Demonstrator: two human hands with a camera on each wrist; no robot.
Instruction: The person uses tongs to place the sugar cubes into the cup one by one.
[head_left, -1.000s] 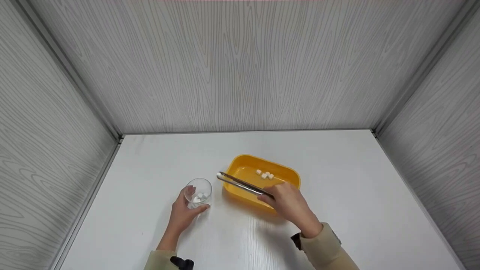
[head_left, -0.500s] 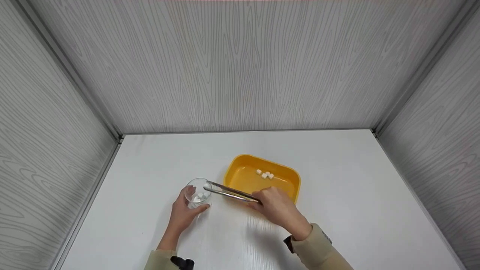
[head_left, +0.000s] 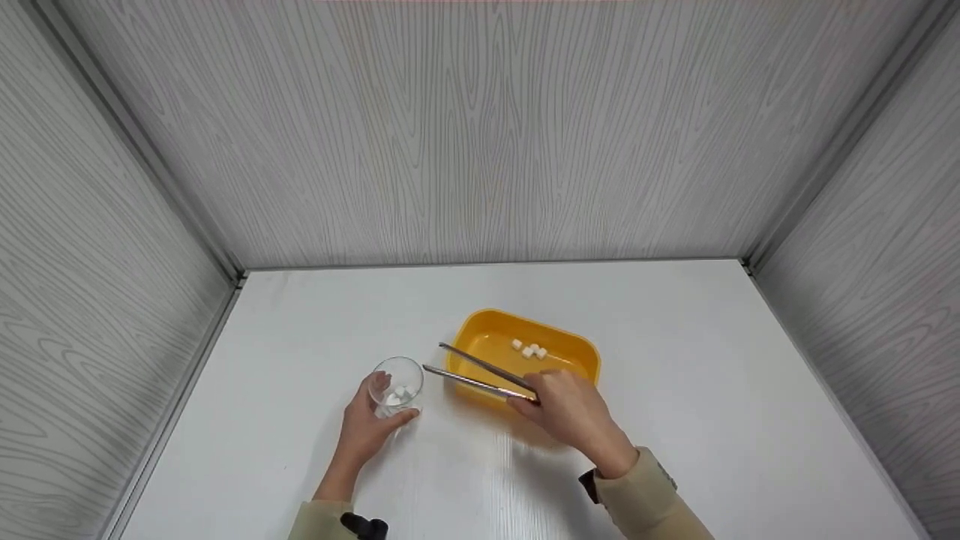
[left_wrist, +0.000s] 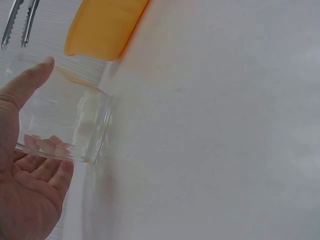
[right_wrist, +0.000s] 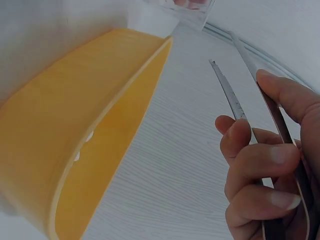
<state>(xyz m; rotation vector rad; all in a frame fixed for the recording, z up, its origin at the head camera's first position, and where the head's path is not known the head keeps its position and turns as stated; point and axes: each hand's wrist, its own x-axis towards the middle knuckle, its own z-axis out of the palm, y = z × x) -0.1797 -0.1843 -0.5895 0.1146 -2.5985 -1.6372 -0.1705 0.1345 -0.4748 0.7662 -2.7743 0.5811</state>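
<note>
My left hand [head_left: 365,427] grips a clear glass [head_left: 381,366] standing on the table, the thumb on one side and the fingers on the other. Several small white cubes [head_left: 403,393] lie at the bottom of the glass. In my right hand [head_left: 571,414] are metal tongs [head_left: 466,379], held over the near left part of a yellow tray [head_left: 480,352]. The tongs' arms are spread, with nothing between their serrated tips, which point toward the glass. More white cubes [head_left: 529,351] sit in the tray toward its far side. The right wrist view shows the fingers wrapped round the tongs.
The white table [head_left: 337,307] is bounded by grey wood-grain panels [head_left: 465,150] at the back and sides. The tray's raised wall [left_wrist: 100,30] stands just right of the glass, with a narrow gap between them.
The tongs moved left to the glass rim, then back right over the tray. A white cube in their tips is gone from them, and their arms have spread. The left hand and glass stayed still.
</note>
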